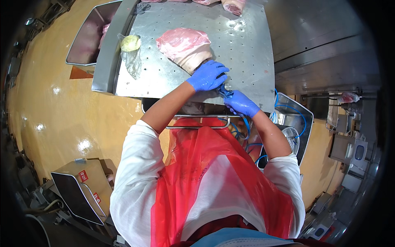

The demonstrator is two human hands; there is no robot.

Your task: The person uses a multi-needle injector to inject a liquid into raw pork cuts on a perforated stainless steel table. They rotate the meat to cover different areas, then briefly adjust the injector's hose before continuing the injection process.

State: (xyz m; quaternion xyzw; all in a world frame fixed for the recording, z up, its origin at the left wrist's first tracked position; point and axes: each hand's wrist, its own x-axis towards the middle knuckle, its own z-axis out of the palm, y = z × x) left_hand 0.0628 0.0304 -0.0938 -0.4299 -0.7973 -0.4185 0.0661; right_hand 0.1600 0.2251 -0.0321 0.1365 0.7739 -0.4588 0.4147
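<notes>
A skin-on cut of pork (186, 46) lies on the perforated steel table (247, 58), its pink cut face away from me. My left hand (208, 76), in a blue glove, wraps over the near, narrow end of the cut. Something dark shows between its thumb and fingers, too hidden to name. My right hand (242, 103), also blue-gloved, grips a blue hand-held tool (224, 91) at the table's near edge. The tool's tip is hidden by the left hand. Below the right hand hangs a blue hose (247, 125).
A clear plastic bag (131, 55) with something yellowish lies at the left. More pork cuts (233, 7) line the far edge. Steel bins stand at left (81, 46) and right (304, 123). A metal rail (197, 127) and coiled blue hose lie beneath the near edge.
</notes>
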